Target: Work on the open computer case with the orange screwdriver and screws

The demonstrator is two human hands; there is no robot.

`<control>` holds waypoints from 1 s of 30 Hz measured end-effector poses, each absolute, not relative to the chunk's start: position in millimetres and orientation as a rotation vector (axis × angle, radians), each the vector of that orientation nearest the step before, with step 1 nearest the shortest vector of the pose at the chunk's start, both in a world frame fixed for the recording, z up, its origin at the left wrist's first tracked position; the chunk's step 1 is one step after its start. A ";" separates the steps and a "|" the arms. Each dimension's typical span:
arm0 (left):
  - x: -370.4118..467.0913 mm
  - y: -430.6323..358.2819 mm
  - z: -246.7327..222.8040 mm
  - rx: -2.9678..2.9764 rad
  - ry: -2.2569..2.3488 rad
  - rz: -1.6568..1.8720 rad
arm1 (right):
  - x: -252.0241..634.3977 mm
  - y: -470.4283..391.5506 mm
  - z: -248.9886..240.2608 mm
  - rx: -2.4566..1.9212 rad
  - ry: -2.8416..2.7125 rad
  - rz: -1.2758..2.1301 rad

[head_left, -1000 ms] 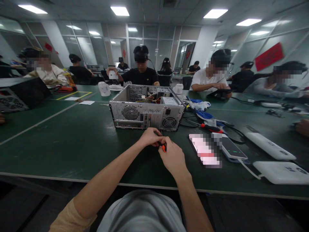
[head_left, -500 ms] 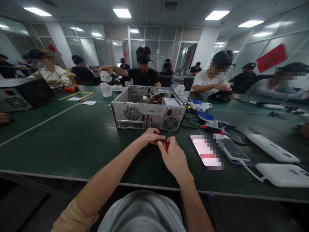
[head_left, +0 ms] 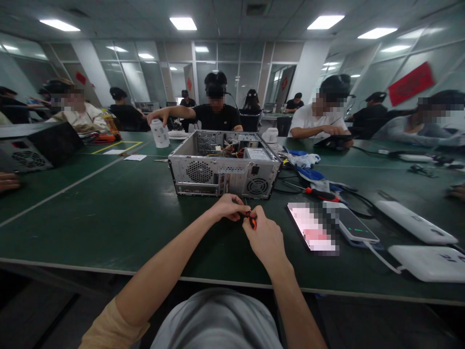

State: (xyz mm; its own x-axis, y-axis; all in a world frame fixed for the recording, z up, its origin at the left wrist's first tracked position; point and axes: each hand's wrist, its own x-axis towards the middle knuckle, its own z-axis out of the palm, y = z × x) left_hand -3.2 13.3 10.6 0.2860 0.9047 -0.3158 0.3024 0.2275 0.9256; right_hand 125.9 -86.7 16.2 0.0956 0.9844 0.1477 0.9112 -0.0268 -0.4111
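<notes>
In my right hand [head_left: 267, 237] is a small screwdriver [head_left: 253, 222] with an orange and black handle, gripped between thumb and fingers. Its thin shaft points away from me, toward the computer case. My left hand [head_left: 229, 208] is closed, its fingertips pinched at the front end of the handle, where the shaft begins. Just beyond both hands stands an open metal computer case [head_left: 232, 169], its rear panel with vents and ports facing me. Wires and a drive show inside. Whether the screwdriver's tip touches the case I cannot tell.
Right of my hands lie a lit phone [head_left: 308, 228], another phone [head_left: 354, 225] on a cable, white power banks [head_left: 426, 263] and a red-black screwdriver [head_left: 321, 195]. Blue-white gloves [head_left: 308, 169] lie behind. Across the table a person's hand [head_left: 160, 115] holds a white container [head_left: 160, 134].
The orange handle has turned slightly between my fingers, and both hands stay nearly in place. Across the table, the person's hand has lowered the upper white piece onto the lower one.
</notes>
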 end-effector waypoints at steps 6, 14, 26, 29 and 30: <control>-4.8 13.7 9.0 1.397 1.266 0.612 | 125.9 -87.0 14.5 -1.914 -1.851 0.270; -4.4 10.4 13.9 1.320 1.241 0.626 | 123.6 -88.2 13.4 -1.788 -1.876 0.277; -4.1 12.6 12.6 1.316 1.231 0.578 | 123.0 -87.2 11.5 -1.774 -1.906 0.323; -5.2 13.3 10.9 1.322 1.220 0.560 | 123.3 -88.8 14.7 -1.817 -1.936 0.375; -5.8 13.3 10.9 1.322 1.214 0.550 | 123.3 -89.5 16.2 -1.834 -1.946 0.392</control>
State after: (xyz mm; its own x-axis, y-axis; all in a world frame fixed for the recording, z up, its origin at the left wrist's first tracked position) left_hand -5.8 13.3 10.9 0.3437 0.8723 -0.3479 0.3131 0.2429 0.9182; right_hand 123.3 -89.5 16.2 -0.0277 0.9926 0.1183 0.8691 0.0824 -0.4877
